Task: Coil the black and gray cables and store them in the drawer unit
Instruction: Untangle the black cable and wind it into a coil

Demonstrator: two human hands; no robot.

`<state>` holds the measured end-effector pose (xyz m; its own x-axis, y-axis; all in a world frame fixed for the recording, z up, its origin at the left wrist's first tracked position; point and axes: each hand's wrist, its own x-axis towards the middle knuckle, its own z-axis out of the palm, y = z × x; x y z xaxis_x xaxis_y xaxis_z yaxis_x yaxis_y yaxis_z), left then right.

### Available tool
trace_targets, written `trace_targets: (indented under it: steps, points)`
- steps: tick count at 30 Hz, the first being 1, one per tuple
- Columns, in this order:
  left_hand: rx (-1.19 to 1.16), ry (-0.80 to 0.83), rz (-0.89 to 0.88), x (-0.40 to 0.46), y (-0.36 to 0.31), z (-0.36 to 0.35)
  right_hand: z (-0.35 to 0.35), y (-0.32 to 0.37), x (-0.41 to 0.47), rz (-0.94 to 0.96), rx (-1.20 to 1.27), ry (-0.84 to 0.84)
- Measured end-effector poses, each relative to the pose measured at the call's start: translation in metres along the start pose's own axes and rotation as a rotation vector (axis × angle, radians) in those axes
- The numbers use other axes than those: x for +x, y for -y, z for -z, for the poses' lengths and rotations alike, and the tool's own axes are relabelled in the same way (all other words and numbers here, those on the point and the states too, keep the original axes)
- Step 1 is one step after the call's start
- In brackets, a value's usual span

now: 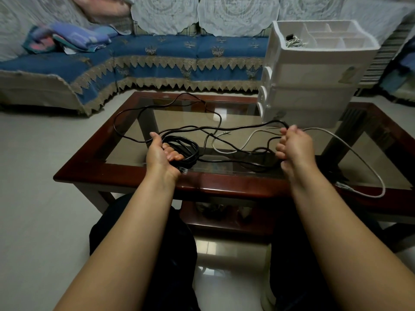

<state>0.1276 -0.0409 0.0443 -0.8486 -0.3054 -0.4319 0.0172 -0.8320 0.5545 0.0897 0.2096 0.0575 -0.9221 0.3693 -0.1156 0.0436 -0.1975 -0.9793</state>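
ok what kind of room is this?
Most likely a home living room: a sofa with a blue cover, a glass-topped coffee table, and lace curtains behind.

- Two bare forearms are seen, with no sleeves reaching as far as the wrists or elbows in view.
- The left hand (162, 151) and the right hand (296, 146) are uncovered; no rings, watch or bands are seen.
- Dark trousers (173, 261) are worn over both legs.
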Motion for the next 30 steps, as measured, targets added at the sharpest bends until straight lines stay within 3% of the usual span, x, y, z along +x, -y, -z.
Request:
trace_targets:
  steps: [3,6,7,9,11,14,17,20,23,25,27,30]
  points:
    - [-0.023,-0.011,-0.001,0.000,-0.003,0.001,0.015,0.003,0.004,-0.506,0.388,0.193]
    - [-0.069,-0.046,-0.042,0.001,-0.015,0.002,0.035,0.009,0.013,-0.701,0.504,0.782]
    - [-0.083,-0.069,-0.061,0.003,-0.020,0.004,0.040,0.017,0.009,-0.702,0.429,0.950]
    - [-0.115,-0.106,-0.090,0.005,-0.029,0.007,0.044,0.027,0.002,-0.536,-0.037,1.066]
    - [-0.142,-0.120,-0.079,0.008,-0.033,0.010,0.041,0.029,-0.006,-0.353,-0.624,1.021]
    - [-0.133,-0.040,-0.013,0.007,-0.030,0.008,0.026,0.015,-0.015,-0.169,-1.189,0.852]
    - [0.007,0.089,0.030,0.002,-0.022,0.004,0.009,-0.008,-0.032,0.088,-1.486,0.705]
    - [0.204,0.179,0.022,-0.006,-0.015,0.002,-0.004,-0.026,-0.051,0.188,-1.688,0.581]
    - [0.444,0.274,0.017,-0.014,-0.008,-0.001,-0.014,-0.033,-0.063,0.412,-1.682,0.416]
    - [0.616,0.350,0.017,-0.019,-0.003,-0.003,-0.019,-0.031,-0.068,0.649,-1.422,0.371]
    - [0.748,0.421,0.022,-0.025,0.001,-0.006,-0.026,-0.027,-0.072,0.757,-1.097,0.457]
    - [0.841,0.531,0.058,-0.031,0.005,-0.008,-0.033,-0.028,-0.073,0.794,-0.909,0.523]
